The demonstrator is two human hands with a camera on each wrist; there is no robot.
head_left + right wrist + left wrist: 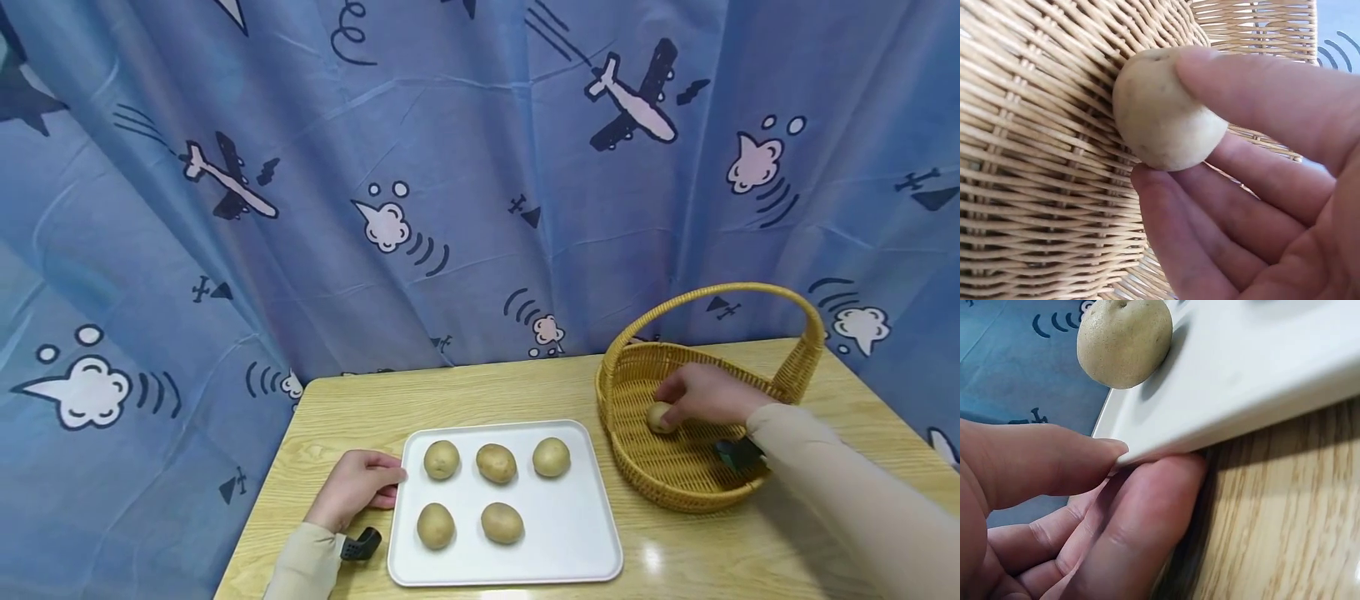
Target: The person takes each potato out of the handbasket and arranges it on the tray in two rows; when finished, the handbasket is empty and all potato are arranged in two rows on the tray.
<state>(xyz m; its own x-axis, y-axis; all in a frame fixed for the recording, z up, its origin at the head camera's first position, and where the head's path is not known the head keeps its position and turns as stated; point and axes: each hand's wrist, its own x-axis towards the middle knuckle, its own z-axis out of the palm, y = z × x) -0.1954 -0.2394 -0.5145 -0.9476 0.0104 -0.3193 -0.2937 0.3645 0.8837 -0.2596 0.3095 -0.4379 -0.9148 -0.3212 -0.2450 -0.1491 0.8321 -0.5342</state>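
Note:
Inside the wicker basket (pixel 678 496), my right hand (pixel 708 393) holds a potato (pixel 660 417) between thumb and fingers. Up close in the right wrist view, that potato (pixel 1163 112) sits against the woven floor, the thumb on one side and fingertips on the other. My left hand (pixel 363 483) pinches the left rim of a white tray (pixel 562 533), thumb on top and a finger beneath, as the left wrist view shows. Several potatoes lie on the tray in two rows: three in the far row, including a middle potato (pixel 496 463), and two in the near row.
The basket's tall arched handle (pixel 720 287) rises over my right wrist. Both tray and basket stand on a wooden table (pixel 360 408), the basket to the tray's right. A blue patterned curtain (pixel 465 167) hangs behind the table and along its left side.

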